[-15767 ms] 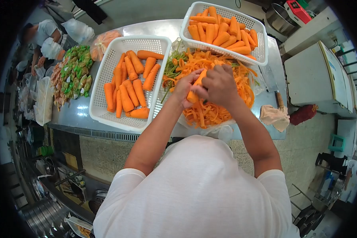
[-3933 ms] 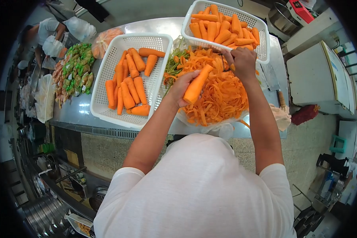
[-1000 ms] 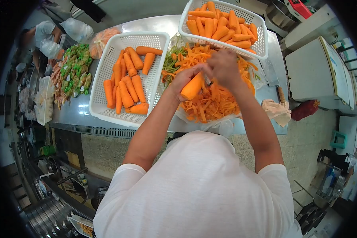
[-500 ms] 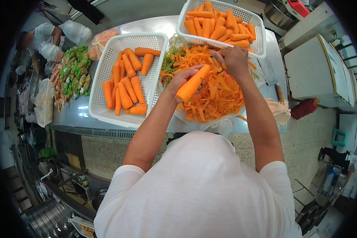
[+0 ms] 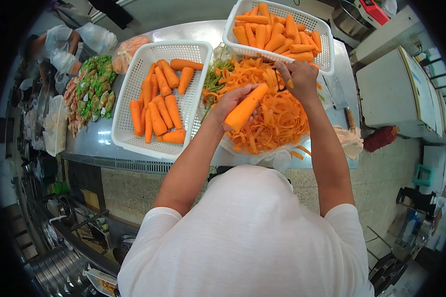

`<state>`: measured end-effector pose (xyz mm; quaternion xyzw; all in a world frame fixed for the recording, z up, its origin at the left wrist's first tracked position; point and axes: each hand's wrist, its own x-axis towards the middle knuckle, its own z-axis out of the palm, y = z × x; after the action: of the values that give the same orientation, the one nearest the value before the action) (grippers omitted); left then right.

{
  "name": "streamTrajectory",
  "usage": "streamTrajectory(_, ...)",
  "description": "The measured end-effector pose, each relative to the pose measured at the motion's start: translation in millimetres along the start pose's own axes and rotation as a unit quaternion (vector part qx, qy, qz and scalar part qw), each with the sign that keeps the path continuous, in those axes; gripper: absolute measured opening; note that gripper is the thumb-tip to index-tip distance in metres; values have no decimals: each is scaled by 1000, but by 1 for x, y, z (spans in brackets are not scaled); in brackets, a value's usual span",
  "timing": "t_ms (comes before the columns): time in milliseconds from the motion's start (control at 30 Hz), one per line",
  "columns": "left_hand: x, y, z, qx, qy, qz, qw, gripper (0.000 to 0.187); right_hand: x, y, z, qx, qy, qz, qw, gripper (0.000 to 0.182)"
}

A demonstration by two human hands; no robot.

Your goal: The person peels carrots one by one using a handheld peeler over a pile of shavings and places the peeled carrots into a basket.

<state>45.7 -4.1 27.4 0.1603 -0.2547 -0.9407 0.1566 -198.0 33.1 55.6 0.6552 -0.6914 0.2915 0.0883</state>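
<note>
My left hand (image 5: 231, 105) is wrapped round a thick orange carrot (image 5: 246, 107), which points up and to the right over a heap of orange peelings (image 5: 277, 121). To the right of the carrot's tip, my right hand (image 5: 301, 76) is closed on a small dark-edged tool (image 5: 280, 79) that looks like a peeler, partly hidden by the fingers. The tool is apart from the carrot. A white perforated basket (image 5: 199, 52) with several carrots lies left of the heap. Behind the heap, another white basket (image 5: 325, 47) holds many carrots.
A cleaver (image 5: 338, 93) and a pale cloth (image 5: 349, 141) lie at the table's right side. Green-topped bags (image 5: 95, 86) and a bag of orange pieces (image 5: 129, 54) are at the left. Another person (image 5: 59, 39) is at the far left.
My right hand has moved slightly right and down, away from the carrot, with the tool in it. The carrot in my left hand has shifted a little to the right.
</note>
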Motion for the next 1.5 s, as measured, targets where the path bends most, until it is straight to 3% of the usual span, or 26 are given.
streamTrajectory(67,6,-1,-5,-38,67,-11,997,39,-6,-35,-17,44,18,-61,997,50)
streamTrajectory(100,6,0,6,-39,68,-11,997,39,-15,-50,-13,45,47,-138,988,48)
streamTrajectory(167,4,10,38,-99,166,-6,981,38,-24,-85,-15,71,46,-184,979,48)
streamTrajectory(200,4,10,33,-96,165,-8,981,38,-27,-93,-16,95,42,-229,968,47)
streamTrajectory(267,3,7,9,28,14,28,999,39,-15,-58,-1,59,30,-169,983,48)
streamTrajectory(333,1,5,-12,4,-14,15,1000,39,-7,-16,8,21,18,-114,993,48)
streamTrajectory(400,0,6,-15,-20,-40,2,999,39,-1,1,3,-67,-18,28,997,47)
streamTrajectory(433,1,5,-14,-14,-3,11,1000,39,2,-4,0,-67,-17,23,997,47)
streamTrajectory(533,2,3,16,-43,86,24,995,39,-18,-53,-16,13,16,-59,998,48)
streamTrajectory(567,4,6,26,-68,131,28,989,39,-23,-79,-20,66,27,-140,988,44)
streamTrajectory(600,5,5,21,-66,130,25,989,39,-26,-92,-22,118,38,-217,968,40)
streamTrajectory(633,7,5,11,-38,125,9,991,39,-25,-88,-16,117,42,-215,969,40)
streamTrajectory(700,3,5,-2,-10,120,-9,993,38,-18,-68,10,79,105,-201,971,52)
streamTrajectory(767,-5,6,-8,-16,22,-25,999,37,-4,2,18,-16,11,-45,999,53)
streamTrajectory(833,-9,6,-3,-28,22,-21,999,38,-2,21,11,-16,-34,40,998,58)
streamTrajectory(1067,-11,4,-15,-86,10,-24,996,39,-27,15,10,48,1,19,999,64)
streamTrajectory(1133,-6,6,-15,-50,41,-27,998,40,-34,11,6,56,-61,87,993,65)
streamTrajectory(1233,7,8,-13,10,96,-46,994,40,-41,7,-8,86,-97,117,985,66)
streamTrajectory(1333,40,25,-10,64,98,-65,991,38,-52,1,-18,135,-53,158,977,67)
streamTrajectory(1400,73,42,6,170,151,58,972,33,-57,6,-16,113,-59,181,975,67)
streamTrajectory(1467,96,58,45,119,215,201,948,42,-64,7,-19,90,-66,206,972,66)
streamTrajectory(1500,107,61,53,120,211,201,949,42,-62,6,-21,62,-92,243,964,65)
